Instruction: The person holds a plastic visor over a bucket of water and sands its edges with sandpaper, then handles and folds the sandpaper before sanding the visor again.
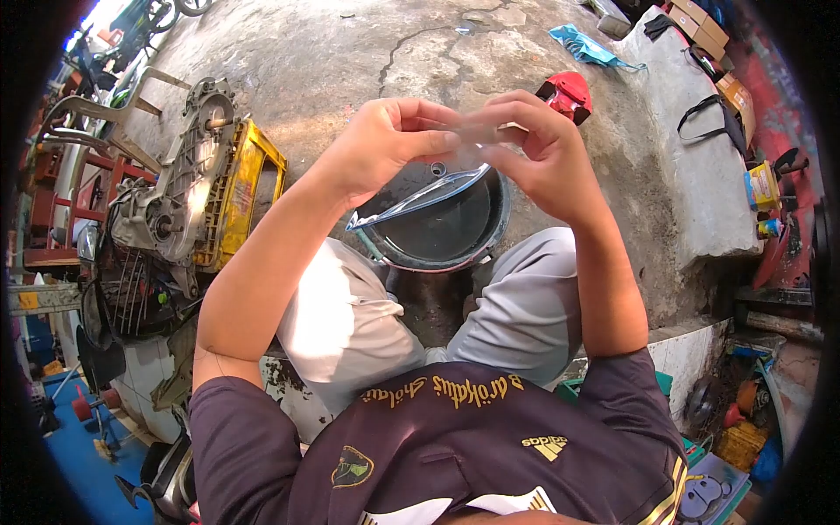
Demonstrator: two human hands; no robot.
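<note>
My left hand (385, 144) and my right hand (538, 149) are raised close together above a dark round basin (503, 214). Between their fingertips is a small greyish piece (477, 134), blurred, and I cannot make out what it is. The fingers of both hands are bent, with thumb and fingertips pinched towards it. Below them, a blue-rimmed flat object (420, 203) leans across the basin, which holds dark liquid. The basin stands on the floor in front of my knees.
A metal engine casing (175, 192) and a yellow crate (249, 188) stand at the left, near a chair (96, 105). Beyond my right hand lies a red object (567, 94). A light blue cloth (586, 45) lies by the concrete ledge (652, 140).
</note>
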